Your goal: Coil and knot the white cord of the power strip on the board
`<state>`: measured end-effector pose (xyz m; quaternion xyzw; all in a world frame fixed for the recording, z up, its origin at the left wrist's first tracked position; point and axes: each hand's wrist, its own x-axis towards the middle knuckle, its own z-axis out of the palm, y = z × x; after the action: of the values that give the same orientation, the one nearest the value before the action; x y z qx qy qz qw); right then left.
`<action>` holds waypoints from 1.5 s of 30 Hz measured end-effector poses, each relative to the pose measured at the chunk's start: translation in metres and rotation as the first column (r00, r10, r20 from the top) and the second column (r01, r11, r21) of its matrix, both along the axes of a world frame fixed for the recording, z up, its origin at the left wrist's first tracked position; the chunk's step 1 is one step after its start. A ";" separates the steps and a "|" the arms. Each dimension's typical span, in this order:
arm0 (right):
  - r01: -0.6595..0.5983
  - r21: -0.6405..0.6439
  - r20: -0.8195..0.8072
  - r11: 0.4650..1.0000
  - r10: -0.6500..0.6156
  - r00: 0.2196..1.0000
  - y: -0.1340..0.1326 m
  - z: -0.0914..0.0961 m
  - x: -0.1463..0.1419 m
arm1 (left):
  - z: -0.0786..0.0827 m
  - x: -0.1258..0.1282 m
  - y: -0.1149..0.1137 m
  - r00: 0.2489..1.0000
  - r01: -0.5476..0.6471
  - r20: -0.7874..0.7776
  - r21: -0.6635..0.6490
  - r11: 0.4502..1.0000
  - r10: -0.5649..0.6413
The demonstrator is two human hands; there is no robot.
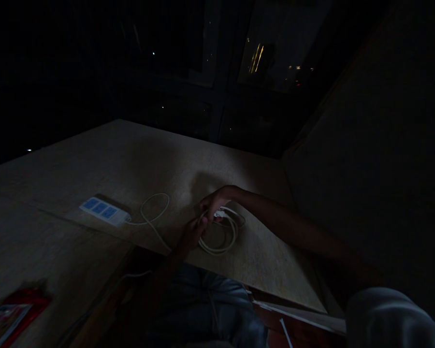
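The scene is very dark. A white power strip (104, 211) with blue sockets lies on a wooden tabletop (137, 154). Its white cord (154, 217) snakes right into a coil (221, 241) near the table's front edge. My right hand (213, 200) pinches the white plug end at the top of the coil. My left hand (192, 234) comes up from below the table edge and grips the coil's left side.
A red packet (14, 311) lies at the lower left on the table. Dark windows (239, 72) with distant lights stand behind the table. A wall or panel (366, 169) rises on the right. My jeans-clad legs (210, 299) show below the table edge.
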<state>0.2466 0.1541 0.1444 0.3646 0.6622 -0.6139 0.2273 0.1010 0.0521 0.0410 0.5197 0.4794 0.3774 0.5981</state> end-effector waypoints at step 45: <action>0.682 -0.731 -0.620 0.028 -0.447 -0.645 -0.149 -0.099 0.020 | 0.046 0.062 -0.019 0.719 -0.537 0.269 -0.369 0.758 0.640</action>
<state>0.2670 0.0052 0.0456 0.2674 0.2146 -0.5566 -0.7567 0.1628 0.0331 0.0869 0.1701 0.5414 0.5745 0.5899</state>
